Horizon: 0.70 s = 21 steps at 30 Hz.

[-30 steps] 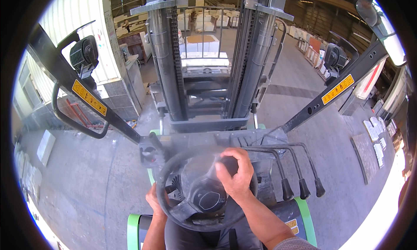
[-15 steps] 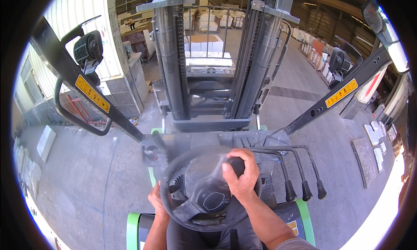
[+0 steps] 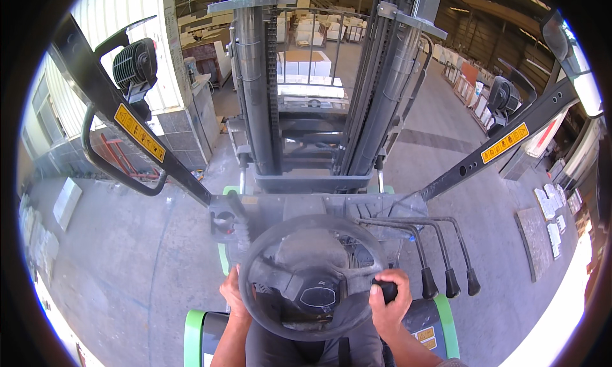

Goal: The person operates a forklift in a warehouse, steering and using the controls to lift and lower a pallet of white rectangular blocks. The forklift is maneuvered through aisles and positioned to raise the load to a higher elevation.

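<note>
A black steering wheel (image 3: 319, 295) with a dusty rim sits in front of my lap. My right hand (image 3: 390, 306) is wrapped around the black spinner knob (image 3: 386, 291) on the rim's right side, thumb on top. At the left side of the rim is my left hand (image 3: 234, 295), its fingers curled against the wheel and partly hidden behind it. Three bent control levers (image 3: 452, 283) with black knobs stand to the right of the wheel, untouched by either hand.
The forklift's mast (image 3: 255, 93) rises ahead, with a load of pale slabs (image 3: 310, 86) beyond it. Slanted black posts (image 3: 143, 137) flank the cab. A wall (image 3: 131, 54) stands at left; stone slabs (image 3: 537, 242) lie on the floor at right.
The steering wheel has turned clockwise. My right hand has moved with the knob from the upper right of the rim down to its right side. My left hand has barely moved.
</note>
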{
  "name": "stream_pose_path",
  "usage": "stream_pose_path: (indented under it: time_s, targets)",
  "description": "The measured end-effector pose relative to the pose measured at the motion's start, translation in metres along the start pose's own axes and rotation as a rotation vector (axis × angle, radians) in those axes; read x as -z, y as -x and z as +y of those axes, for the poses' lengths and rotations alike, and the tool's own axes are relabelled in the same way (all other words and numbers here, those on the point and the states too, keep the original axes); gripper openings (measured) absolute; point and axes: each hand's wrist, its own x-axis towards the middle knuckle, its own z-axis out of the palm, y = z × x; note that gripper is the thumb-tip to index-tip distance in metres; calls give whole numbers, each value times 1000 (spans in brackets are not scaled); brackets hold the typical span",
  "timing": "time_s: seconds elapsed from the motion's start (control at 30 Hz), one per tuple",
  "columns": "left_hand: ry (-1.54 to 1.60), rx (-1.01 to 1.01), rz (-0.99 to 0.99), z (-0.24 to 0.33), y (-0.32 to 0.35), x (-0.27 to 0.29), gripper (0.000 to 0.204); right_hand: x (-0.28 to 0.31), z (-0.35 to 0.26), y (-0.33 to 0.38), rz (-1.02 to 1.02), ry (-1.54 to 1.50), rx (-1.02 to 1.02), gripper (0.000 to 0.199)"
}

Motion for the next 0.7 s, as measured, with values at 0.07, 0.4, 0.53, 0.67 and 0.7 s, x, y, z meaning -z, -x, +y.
stream_pose_path:
  time_s: [0.07, 0.4, 0.53, 0.67, 0.7]
  targets:
    - [-80, -37, 28, 2, -1, -1, 35, 16, -6, 35, -133, 161, 177, 33]
    - [-47, -15, -19, 0, -2, 3, 23, -121, -67, 64, -629, -142, 499, 22]
    - [297, 148, -9, -2, 6, 7, 19, -163, -93, 5, -461, -128, 557, 22]
    - [-51, 30, -66, 3, 5, 7, 30, -159, -89, -63, -286, -29, 564, 19]
    - [-69, 39, -59, 5, 4, 6, 33, -151, -83, -77, -213, -23, 559, 19]
